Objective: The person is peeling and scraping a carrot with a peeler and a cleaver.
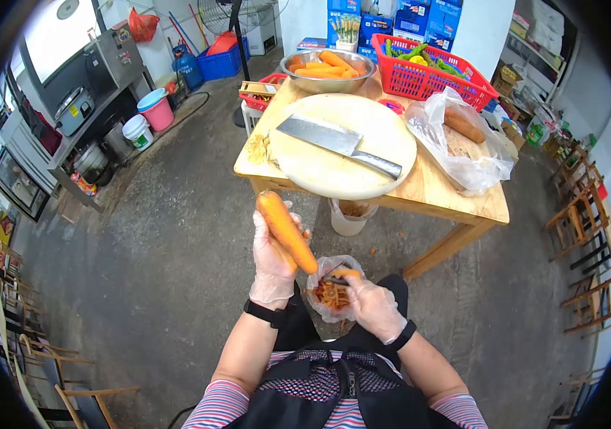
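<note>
- The left hand, in a clear glove, is closed around a large carrot; the thumb lies along one side and fingertips show at the other;
- that carrot is held in the air, on the near side of the table; it slants, its near end pointing down toward the other hand;
- the right hand, gloved likewise, grips a peeler with an orange part and a dark part; the fingers hide some of it; it stands apart from the carrot;
- below the peeler, between the knees, a plastic bag gapes open, with orange peelings inside;
- on the table, a round cutting board bears a cleaver lying flat, its handle toward the right;
- behind the board, a steel bowl holds bright orange carrots; to its right, a red basket holds green vegetables;
- at the table's right side, a crumpled clear bag holds a duller, brownish carrot;
- under the table stands a white bucket
</note>
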Motion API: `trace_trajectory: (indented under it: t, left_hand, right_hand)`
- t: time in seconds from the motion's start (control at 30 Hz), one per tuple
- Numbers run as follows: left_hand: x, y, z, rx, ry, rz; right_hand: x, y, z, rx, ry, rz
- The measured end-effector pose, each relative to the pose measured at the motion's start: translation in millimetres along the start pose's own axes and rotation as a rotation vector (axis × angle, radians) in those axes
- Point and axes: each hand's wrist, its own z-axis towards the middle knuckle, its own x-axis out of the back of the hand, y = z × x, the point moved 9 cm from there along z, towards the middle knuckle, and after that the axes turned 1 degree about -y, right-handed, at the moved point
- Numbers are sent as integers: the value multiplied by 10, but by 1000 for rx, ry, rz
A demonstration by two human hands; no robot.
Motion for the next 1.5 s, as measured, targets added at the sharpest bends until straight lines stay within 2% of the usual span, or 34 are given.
trace_trajectory:
  t: [0.03, 0.1, 0.17, 0.2, 0.3, 0.37, 0.5, 0.53, 0.63, 0.67, 0.73, 0.83, 0.9, 0.97, 1.03, 1.13, 1.27, 1.33, 1.37, 1.43, 1.47, 1.5]
  left_hand:
    - [-15, 15, 4, -2, -5, -3]
    - [-175, -41, -53, 83, -150, 32]
    - [-247, -116, -148, 123, -150, 24]
    - [-242, -166, -186, 158, -136, 27]
    - [-207, -259, -285, 218, -110, 18]
    - [-142, -304, -330, 199, -108, 164]
    - [-68, -470, -397, 235, -196, 129]
    - [-209, -420, -473, 178, -48, 240]
    - [-377, -322, -511, 81, -47, 335]
    - [-267, -304, -454, 4, -109, 439]
    - [-266, -306, -461, -3, -49, 373]
    - [-85, -233, -361, 21, 13, 302]
    - [-26, -139, -290, -11, 41, 317]
    - [-18, -125, -245, -8, 38, 288]
    - [-11, -138, -224, -1, 28, 259]
    - [26, -180, -188, -9, 62, 171]
    - [286, -182, -59, -35, 85, 23]
    - [310, -71, -45, -31, 100, -52]
    - [300, -62, -54, -33, 99, -52]
    - [218, -30, -131, -38, 135, 51]
    - [213, -92, -147, -16, 86, 58]
    - [162, -141, -180, -10, 87, 62]
  right_hand:
    - [71, 58, 48, -24, 31, 17]
    - [107, 226, 160, -85, 2, 115]
    - [71, 357, 287, 10, 39, 398]
    - [65, 383, 333, -65, -16, 462]
    - [397, 112, 392, 7, 125, 469]
    - [574, -137, 407, -56, 91, 547]
    - [744, -442, 490, 57, 190, 447]
    - [708, -447, 521, 35, 176, 426]
    - [579, -450, 530, 24, 176, 343]
    - [556, -442, 498, 26, 219, 319]
    - [563, -496, 409, 74, 310, 271]
    - [303, -512, 220, 114, 268, 209]
    - [255, -511, 79, 165, 317, 202]
    - [140, -424, 0, 72, 162, 163]
    - [208, -399, -38, 115, 206, 98]
    - [174, -284, -5, -11, -20, -23]
    - [130, -155, -6, 47, -25, -14]
    - [51, -42, -18, -50, -167, -77]
    - [91, -63, 8, -48, -166, -77]
    - [293, -114, 117, -45, -40, 97]
    - [390, -180, 164, 66, 141, 143]
    - [414, -233, 223, 60, 142, 146]
